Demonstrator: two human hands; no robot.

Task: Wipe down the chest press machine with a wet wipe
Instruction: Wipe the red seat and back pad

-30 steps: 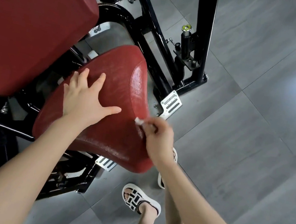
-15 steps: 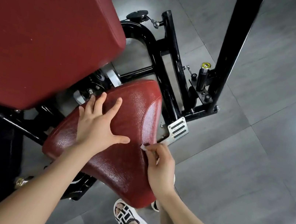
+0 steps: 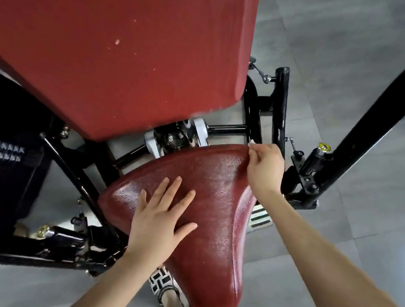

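The chest press machine's red seat pad (image 3: 216, 208) fills the middle, shiny and wet-looking. Above it hangs the big red back pad (image 3: 113, 41). My left hand (image 3: 158, 223) rests flat on the seat with fingers spread. My right hand (image 3: 264, 167) is at the seat's far right corner and pinches a small white wet wipe (image 3: 252, 142); only a tip of the wipe shows beyond the fingers.
Black frame tubes (image 3: 279, 104) run behind the seat. A thick black post (image 3: 389, 103) rises at right, with a yellow-capped adjustment pin (image 3: 324, 147) beside it. A slotted metal foot plate (image 3: 261, 217) lies on the grey tiled floor. My sandalled feet (image 3: 164, 285) stand below the seat.
My right hand has moved with the wipe from the seat's near right edge up to its far corner. The camera leaned in closer; the left hand stays flat on the seat.
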